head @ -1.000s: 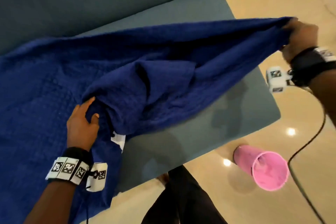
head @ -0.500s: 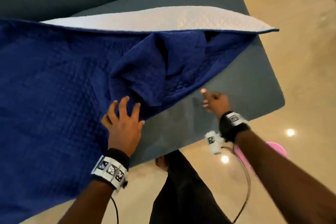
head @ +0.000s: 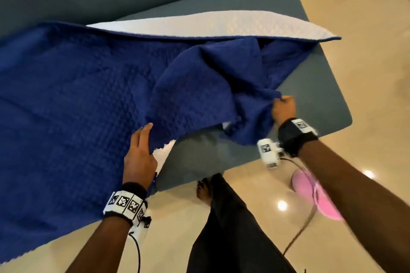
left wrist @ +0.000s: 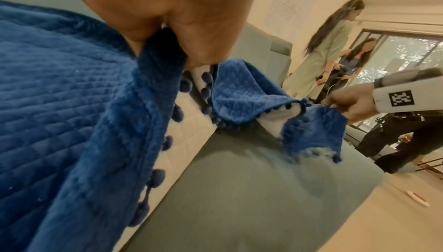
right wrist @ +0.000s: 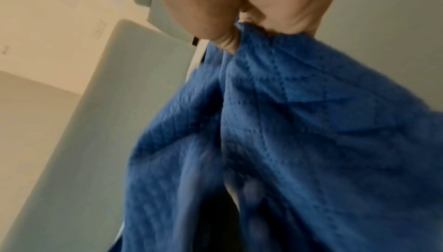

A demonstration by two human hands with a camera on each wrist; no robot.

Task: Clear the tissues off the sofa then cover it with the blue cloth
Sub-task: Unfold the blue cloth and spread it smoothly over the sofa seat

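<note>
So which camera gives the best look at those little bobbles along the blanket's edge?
The left wrist view: the pom-pom trim runs sharp and close along the blue cloth. The head view shows only a faint bumpy edge; the right wrist view is blurred.

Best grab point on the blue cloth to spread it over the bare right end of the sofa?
Judging by the fold, pinch the bunched pom-pom hem of the blue cloth from the front, where the right hand grips; the sofa beyond is uncovered.
</note>
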